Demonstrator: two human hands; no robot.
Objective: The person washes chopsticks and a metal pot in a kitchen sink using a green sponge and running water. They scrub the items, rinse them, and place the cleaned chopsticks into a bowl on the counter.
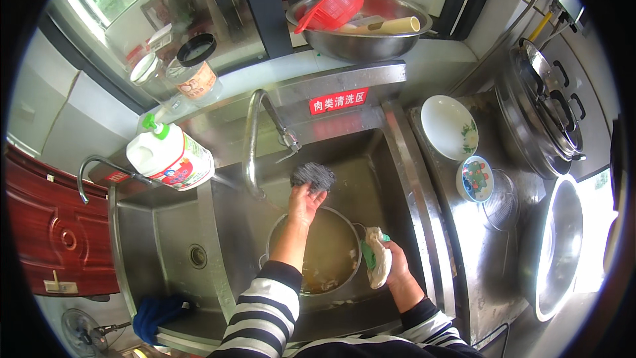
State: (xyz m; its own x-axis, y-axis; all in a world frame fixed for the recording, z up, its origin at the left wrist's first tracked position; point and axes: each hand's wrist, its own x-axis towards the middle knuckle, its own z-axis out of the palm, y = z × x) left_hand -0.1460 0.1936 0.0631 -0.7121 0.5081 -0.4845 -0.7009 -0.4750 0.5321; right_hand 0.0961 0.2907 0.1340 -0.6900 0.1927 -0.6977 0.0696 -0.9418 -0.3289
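My left hand (306, 203) holds a grey scouring pad (313, 177) of wire mesh over the large steel sink basin (380, 159), below the curved faucet (253, 144). My right hand (397, 264) grips a whitish cloth (380, 258) with a green piece against it, at the right side of the pot. Between and below my hands a round metal pot (328, 251) stands in the basin, with cloudy brownish liquid and food scraps in it. My left forearm passes over the pot's left part.
A pump bottle (174, 156) stands left of the faucet; a second basin (174, 238) has a blue cloth (154, 315) on its edge. On the right counter are a white plate (444, 127), a small bowl (474, 179), a wire strainer (501, 201), steel pots (526, 124) and a large metal basin (554, 248).
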